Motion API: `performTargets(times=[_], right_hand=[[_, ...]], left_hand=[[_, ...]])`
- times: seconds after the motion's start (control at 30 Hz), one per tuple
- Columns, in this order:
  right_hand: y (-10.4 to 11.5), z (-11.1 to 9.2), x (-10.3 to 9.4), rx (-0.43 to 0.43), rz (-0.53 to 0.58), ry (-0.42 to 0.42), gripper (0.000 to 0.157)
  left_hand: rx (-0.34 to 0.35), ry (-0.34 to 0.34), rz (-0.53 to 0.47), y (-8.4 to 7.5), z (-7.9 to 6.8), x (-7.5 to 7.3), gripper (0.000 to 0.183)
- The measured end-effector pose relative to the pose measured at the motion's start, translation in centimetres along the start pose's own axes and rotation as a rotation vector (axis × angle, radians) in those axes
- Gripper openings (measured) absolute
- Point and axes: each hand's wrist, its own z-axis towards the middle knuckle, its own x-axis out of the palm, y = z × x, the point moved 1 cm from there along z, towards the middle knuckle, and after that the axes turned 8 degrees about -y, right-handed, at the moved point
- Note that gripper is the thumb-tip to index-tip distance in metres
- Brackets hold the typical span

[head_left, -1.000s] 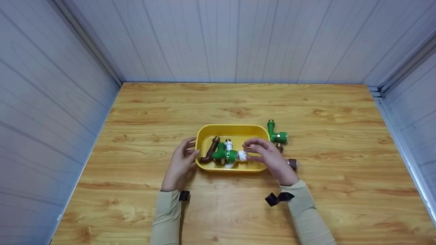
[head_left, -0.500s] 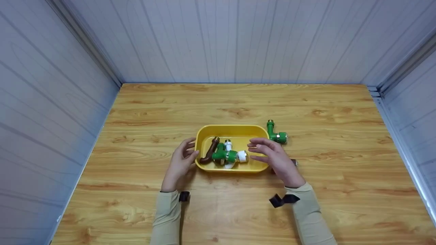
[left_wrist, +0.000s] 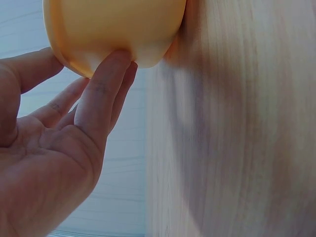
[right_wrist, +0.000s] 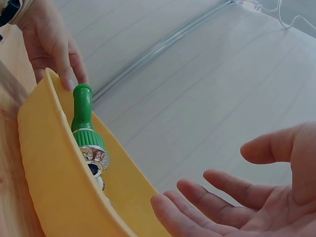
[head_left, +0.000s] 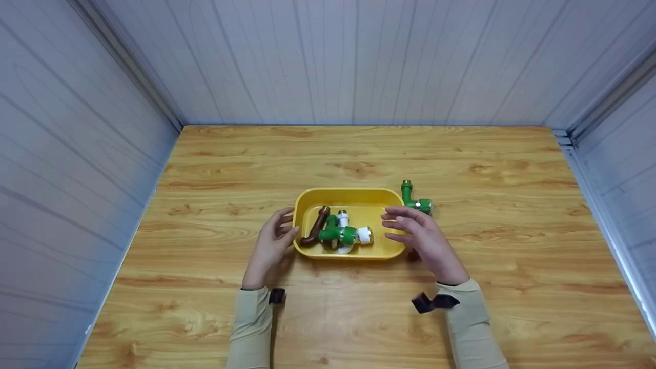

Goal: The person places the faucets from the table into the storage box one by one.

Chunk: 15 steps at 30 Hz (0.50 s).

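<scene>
A yellow plastic tub (head_left: 351, 190) stands on the table with several taps in it. A brown tap (head_left: 316, 228) leans at the left. Beside it a green tap (head_left: 338, 234) lies over a white tap (head_left: 343, 219). My left hand (head_left: 270, 246) holds the tub's left end, thumb at the rim and fingers against the outer wall (left_wrist: 118, 29). Over the tub's right end hovers my right hand (head_left: 425, 238), fingers loosely spread and holding nothing. In the right wrist view the green tap's spout (right_wrist: 83, 106) sticks up near the rim.
Another green tap (head_left: 417, 205) lies on the wooden table (head_left: 353, 154) outside the tub's right end. A dark brown piece (head_left: 413, 255) shows from under my right hand, mostly hidden. Pale panel walls (head_left: 328, 61) enclose the back and sides.
My right hand has drawn back to the right, away from the taps in the tub, and now covers most of the brown piece outside. My left hand has stayed in place.
</scene>
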Motion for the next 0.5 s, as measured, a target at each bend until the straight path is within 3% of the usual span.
performTargets(times=[0.5], right_hand=[[0.0,-0.4,-1.2,-0.049,0.107,-0.003,0.038]], left_hand=[[0.011,-0.006,-0.011,0.1,0.0,0.1,0.045]])
